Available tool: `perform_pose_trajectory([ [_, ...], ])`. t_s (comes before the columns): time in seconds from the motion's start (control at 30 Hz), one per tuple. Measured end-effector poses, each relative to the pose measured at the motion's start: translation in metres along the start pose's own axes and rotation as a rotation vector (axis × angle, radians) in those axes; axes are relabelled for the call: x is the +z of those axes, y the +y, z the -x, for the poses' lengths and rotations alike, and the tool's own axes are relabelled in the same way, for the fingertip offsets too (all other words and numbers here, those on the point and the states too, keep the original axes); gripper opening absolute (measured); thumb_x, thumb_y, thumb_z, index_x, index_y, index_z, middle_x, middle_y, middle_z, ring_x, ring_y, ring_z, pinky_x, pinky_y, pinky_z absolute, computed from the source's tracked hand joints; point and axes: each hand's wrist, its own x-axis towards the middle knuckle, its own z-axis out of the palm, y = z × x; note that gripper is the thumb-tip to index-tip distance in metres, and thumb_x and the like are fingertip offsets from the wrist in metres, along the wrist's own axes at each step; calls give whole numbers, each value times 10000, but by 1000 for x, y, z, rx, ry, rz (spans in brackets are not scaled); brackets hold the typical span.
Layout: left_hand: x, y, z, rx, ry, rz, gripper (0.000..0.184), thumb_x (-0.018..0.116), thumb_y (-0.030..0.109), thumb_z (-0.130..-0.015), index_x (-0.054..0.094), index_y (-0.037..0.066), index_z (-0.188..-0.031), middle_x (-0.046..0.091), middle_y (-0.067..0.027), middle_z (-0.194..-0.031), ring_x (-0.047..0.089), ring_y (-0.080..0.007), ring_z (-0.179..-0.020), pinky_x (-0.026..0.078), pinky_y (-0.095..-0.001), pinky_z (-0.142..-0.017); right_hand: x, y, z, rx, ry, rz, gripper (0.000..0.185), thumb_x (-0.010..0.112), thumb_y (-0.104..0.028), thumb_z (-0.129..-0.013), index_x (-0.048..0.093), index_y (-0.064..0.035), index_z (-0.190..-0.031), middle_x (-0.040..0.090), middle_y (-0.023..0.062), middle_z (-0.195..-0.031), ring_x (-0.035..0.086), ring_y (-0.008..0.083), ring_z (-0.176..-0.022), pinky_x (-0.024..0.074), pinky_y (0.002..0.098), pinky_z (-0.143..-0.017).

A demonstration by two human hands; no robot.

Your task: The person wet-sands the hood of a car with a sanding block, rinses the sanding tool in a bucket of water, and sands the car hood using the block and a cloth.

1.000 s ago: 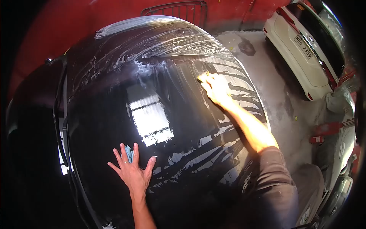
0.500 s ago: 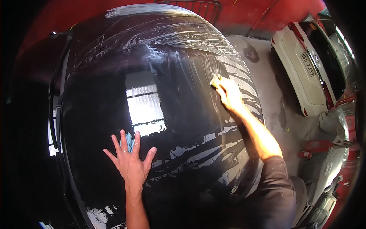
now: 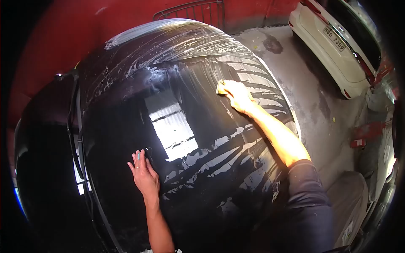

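My right hand [image 3: 237,96] grips a small yellowish pad [image 3: 220,87] against the glossy black car hood [image 3: 114,139], among streaks of whitish residue [image 3: 198,78]. Nearer to me and further left, my left hand [image 3: 145,175] is on the hood with its fingers drawn together. Between those fingers a bit of light blue cloth [image 3: 139,155] shows; the rest of it is hidden. White residue bands [image 3: 228,158] lie on the hood between my left hand and my right forearm.
Wipers [image 3: 71,122] and the windshield edge run along the left. A white car [image 3: 329,46] is parked at the upper right on the grey floor [image 3: 276,63]. Behind the hood are a red wall [image 3: 253,12] and a metal rack [image 3: 190,10]. Red equipment [image 3: 358,143] stands at the right.
My left hand's fingers have gone from spread to close together, and less blue cloth shows. The view has shifted; my right hand still holds the pad on the streaked area.
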Motion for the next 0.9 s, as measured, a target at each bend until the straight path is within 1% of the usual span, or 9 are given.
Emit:
perform_pose_trajectory([
  [0.1, 7, -3, -3, -29, 48, 20, 353, 498, 82, -1025, 576, 59, -1368, 586, -208, -1396, 493, -373, -1372, 281, -503, -1210, -12, -34, 116, -93, 225, 135, 282, 671, -66, -799, 708, -186, -1052, 688, 62, -1104, 660, 250, -1020, 515, 418, -855],
  [0.23, 21, -27, -5, 73, -1, -126, 356, 469, 190, -1059, 562, 128, -1397, 578, -172, -1424, 497, -368, -1367, 294, -513, -1193, -14, -27, 143, -247, 241, 155, 373, 630, -137, -811, 692, -150, -1178, 661, 102, -1257, 624, 318, -1124, 497, 445, -971],
  [0.33, 48, -67, -17, 80, 53, -32, 353, 475, 244, -1059, 574, 173, -1391, 635, -167, -1352, 544, -370, -1315, 351, -495, -1150, -87, -101, 160, 243, 349, -81, 250, 645, -166, -899, 688, -122, -1141, 684, 108, -1063, 646, 340, -1010, 530, 420, -877],
  [0.43, 21, -34, -13, 83, -22, -85, 370, 438, 298, -1065, 571, 153, -1378, 612, -164, -1365, 588, -421, -1207, 406, -498, -1086, -135, -137, 256, 243, 389, 211, 330, 617, -172, -929, 639, -105, -1251, 687, 123, -1169, 647, 350, -1058, 511, 427, -940],
  [0.57, 21, -29, -14, 132, 60, -53, 356, 458, 268, -1058, 589, 155, -1370, 640, -156, -1332, 608, -415, -1187, 462, -468, -1040, -176, -208, 440, 867, 380, -125, 549, 504, -185, -1030, 359, -115, -1554, 505, 187, -1501, 447, 337, -1424, 367, 404, -1167],
  [0.67, 14, 0, -4, 238, 173, 258, 335, 495, 182, -1041, 637, 53, -1315, 662, -189, -1293, 640, -379, -1176, 496, -435, -1004, -184, -274, 534, 1004, 494, -173, 477, 480, -145, -1036, 436, -86, -1507, 521, 165, -1483, 445, 296, -1424, 344, 368, -1172],
  [0.73, -38, 104, 51, 240, -72, 679, 332, 494, 149, -1035, 623, 30, -1317, 666, -183, -1254, 630, -343, -1161, 471, -389, -1016, -180, -308, 550, 1038, 453, -300, 396, 495, -133, -1028, 539, -98, -1420, 593, 162, -1354, 523, 297, -1334, 383, 354, -1122],
  [0.77, -66, 174, 103, 725, -197, 720, 324, 480, 145, -1040, 618, 3, -1295, 660, -177, -1236, 609, -307, -1181, 449, -372, -1033, -179, -335, 547, 1034, 370, -391, 359, 517, -135, -1020, 585, -103, -1371, 621, 163, -1275, 563, 298, -1277, 405, 348, -1091],
  [0.9, -108, 268, 270, 659, -883, 1261, 389, 430, 220, -1086, 554, -21, -1366, 591, -180, -1380, 518, -288, -1341, 362, -400, -1145, -180, -392, 481, 797, 442, -420, 523, 749, -213, -892, 575, -101, -1372, 603, 180, -1260, 578, 320, -1200, 429, 392, -1048],
])
